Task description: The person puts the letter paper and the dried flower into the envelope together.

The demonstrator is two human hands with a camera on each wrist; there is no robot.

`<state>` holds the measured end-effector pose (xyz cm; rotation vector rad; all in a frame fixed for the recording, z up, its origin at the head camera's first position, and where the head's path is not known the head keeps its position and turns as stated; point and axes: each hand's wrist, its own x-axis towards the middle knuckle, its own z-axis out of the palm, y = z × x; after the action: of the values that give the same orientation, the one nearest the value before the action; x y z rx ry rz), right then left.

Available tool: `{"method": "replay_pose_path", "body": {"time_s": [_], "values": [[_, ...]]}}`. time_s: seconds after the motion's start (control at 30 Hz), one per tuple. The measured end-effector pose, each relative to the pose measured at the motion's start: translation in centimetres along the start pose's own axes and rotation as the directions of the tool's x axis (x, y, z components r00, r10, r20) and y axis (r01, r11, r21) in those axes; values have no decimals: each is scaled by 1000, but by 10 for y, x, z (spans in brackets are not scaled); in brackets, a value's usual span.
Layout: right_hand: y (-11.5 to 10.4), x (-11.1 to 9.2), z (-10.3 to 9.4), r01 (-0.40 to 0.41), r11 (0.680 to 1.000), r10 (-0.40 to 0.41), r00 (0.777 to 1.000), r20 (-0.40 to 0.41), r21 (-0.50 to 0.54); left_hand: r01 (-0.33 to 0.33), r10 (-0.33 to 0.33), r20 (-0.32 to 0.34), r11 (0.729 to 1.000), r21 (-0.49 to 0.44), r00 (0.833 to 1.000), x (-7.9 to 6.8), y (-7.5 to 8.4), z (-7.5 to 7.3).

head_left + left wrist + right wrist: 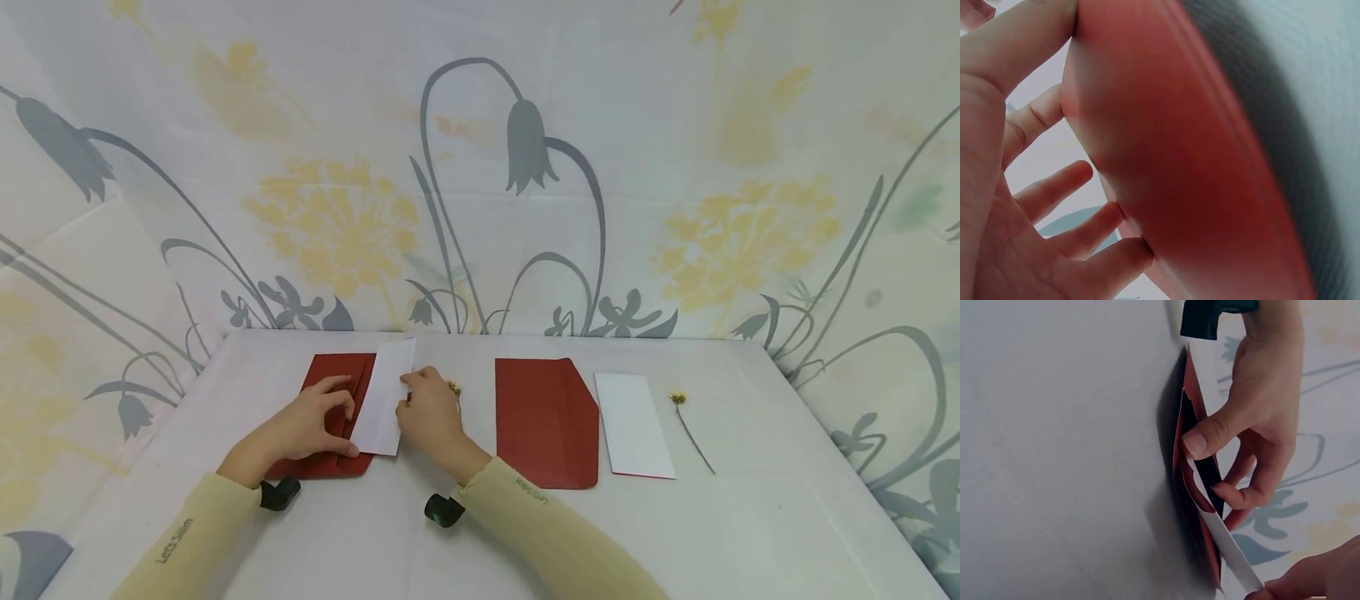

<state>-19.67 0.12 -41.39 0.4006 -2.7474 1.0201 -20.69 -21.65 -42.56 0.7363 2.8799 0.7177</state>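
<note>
At the left of the table in the head view lies a red envelope [330,467] with its mouth facing right. My left hand [311,421] holds the envelope at that mouth, its thumb on the lower part and its fingers farther up. In the right wrist view the mouth gapes, and the left hand [1266,419] has its thumb at the opening. A folded white card [384,400] with a red inner side lies with its left edge at the mouth. My right hand [433,417] pinches the card's right edge. A small dried flower [455,388] is partly hidden behind this hand.
Right of the hands lies a second red envelope [547,425]. Beside it are another white card [636,425] and a dried yellow flower [690,433] with a thin stem. A flower-patterned cloth [480,208] hangs behind the white table [750,533].
</note>
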Motion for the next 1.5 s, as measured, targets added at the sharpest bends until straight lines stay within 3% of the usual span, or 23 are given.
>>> {"method": "replay_pose_path", "body": {"time_s": [0.27, 0.67, 1.07, 1.3, 1.5], "values": [[-11, 0, 8, -18, 1000, 18, 998, 53, -14, 11, -11, -1, 999, -40, 1000, -1, 1, -2], [-11, -1, 17, -44, 999, 42, 996, 77, 23, 44, -43, 10, 998, -42, 999, -1, 0, -1], [-6, 1, 27, -64, 994, 55, 994, 96, 88, 53, -52, 16, 998, -35, 999, -2, 0, -2], [-1, 4, 36, -93, 982, 69, 987, 148, 167, 50, -50, 9, 998, -32, 999, -3, -1, -2], [8, 9, 46, -58, 972, 25, 989, 144, 227, 44, -44, 1, 999, -30, 999, -3, -1, -2]]}}
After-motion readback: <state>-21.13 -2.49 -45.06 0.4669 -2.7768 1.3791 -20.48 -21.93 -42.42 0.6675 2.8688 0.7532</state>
